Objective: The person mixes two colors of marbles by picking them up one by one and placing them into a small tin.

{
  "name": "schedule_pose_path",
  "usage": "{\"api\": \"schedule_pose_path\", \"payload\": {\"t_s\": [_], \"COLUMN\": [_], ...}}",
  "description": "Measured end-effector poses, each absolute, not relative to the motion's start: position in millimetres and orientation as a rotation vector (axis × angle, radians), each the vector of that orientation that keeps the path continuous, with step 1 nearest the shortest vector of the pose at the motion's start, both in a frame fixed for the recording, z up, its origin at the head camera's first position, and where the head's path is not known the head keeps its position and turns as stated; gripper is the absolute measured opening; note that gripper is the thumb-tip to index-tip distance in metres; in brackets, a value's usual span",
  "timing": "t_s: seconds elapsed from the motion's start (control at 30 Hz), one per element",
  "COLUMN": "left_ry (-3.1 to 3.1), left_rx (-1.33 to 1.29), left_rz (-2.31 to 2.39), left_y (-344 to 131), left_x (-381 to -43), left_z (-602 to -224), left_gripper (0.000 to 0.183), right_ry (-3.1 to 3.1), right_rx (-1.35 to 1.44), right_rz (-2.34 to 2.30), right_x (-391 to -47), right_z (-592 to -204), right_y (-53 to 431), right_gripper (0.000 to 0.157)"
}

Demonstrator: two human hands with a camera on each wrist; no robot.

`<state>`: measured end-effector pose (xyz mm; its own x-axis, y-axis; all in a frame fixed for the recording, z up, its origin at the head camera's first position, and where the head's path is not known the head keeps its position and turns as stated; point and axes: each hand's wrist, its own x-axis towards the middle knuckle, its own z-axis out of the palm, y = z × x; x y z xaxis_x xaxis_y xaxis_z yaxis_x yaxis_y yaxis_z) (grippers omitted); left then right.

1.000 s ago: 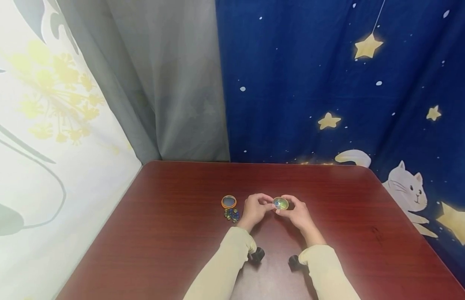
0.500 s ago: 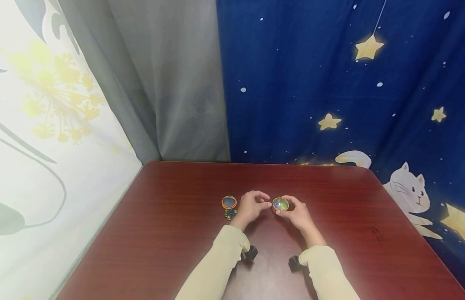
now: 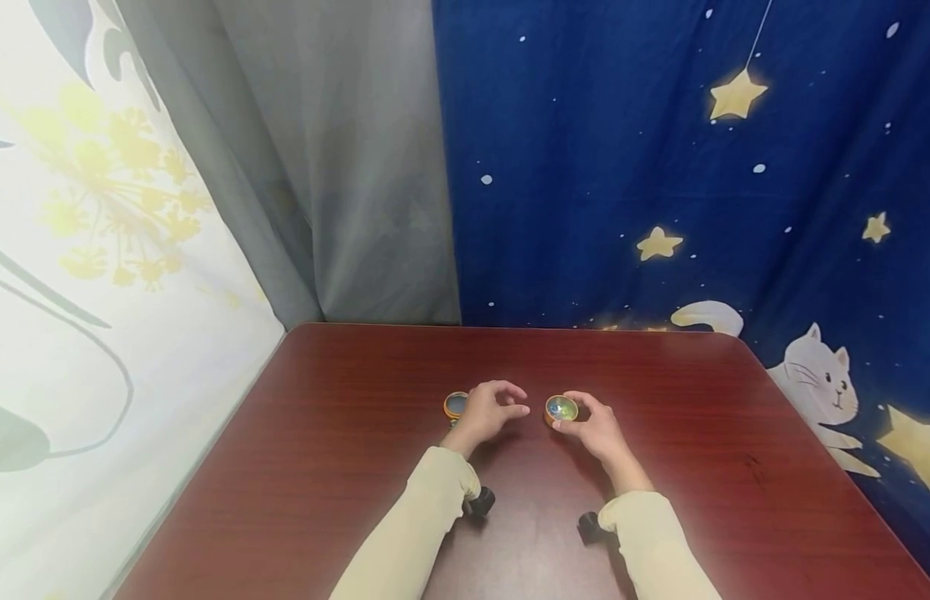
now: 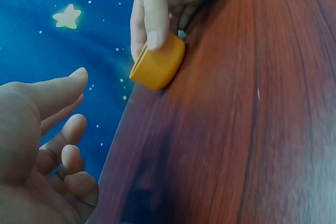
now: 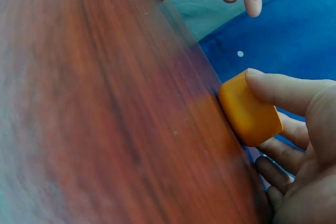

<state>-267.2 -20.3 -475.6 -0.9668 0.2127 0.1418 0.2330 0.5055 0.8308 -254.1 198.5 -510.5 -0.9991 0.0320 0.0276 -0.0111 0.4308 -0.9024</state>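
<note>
Reddish table — left hand, empty, relaxed, partly blocking orange-rimmed disc; right hand pinching orange cup.

My left hand has drawn away from the orange cup. In the head view 1.0 s ago its thumb and index finger were right at the cup's rim; 0.5 s ago they were just beside it; now a strip of bare counter shows between. My left sleeve and the black wrist camera have swung left with the hand. It now covers nearly all of the small beads, which were in full view 1.0 s ago, and hides the right side of the orange-rimmed round piece.
</note>
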Motion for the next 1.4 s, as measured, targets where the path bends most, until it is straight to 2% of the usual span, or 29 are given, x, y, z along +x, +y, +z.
{"api": "schedule_pose_path", "payload": {"t_s": [1.4], "left_ry": [-2.736], "left_rx": [-0.447], "left_rz": [-1.379], "left_y": [-99], "left_x": [-260], "left_z": [-490], "left_gripper": [0.022], "right_ry": [-2.636], "right_rx": [-0.042], "right_rz": [1.662], "right_x": [-253], "right_z": [-507], "right_y": [199], "right_gripper": [0.06]}}
